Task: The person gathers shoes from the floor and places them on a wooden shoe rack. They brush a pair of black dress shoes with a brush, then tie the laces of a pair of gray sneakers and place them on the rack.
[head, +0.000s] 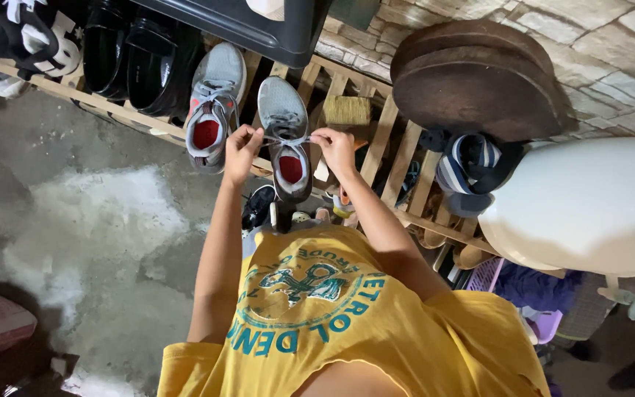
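Note:
A grey sneaker with a red insole (286,132) rests on a wooden slatted shoe rack (391,143). My left hand (242,151) pinches one end of its white lace (284,140) on the left side. On the shoe's right side, my right hand (334,147) pinches the other end. The lace is pulled taut across the shoe's opening between both hands. The matching grey sneaker (213,110) lies just left of it on the same rack. My yellow printed shirt (332,316) fills the lower middle of the view.
Black leather shoes (141,59) and black-and-white sneakers (23,37) line the rack to the left. A scrub brush (347,110), round wooden boards (479,81), striped sandals (472,169) and a large white container (589,206) stand at the right. Concrete floor (90,220) lies at the left.

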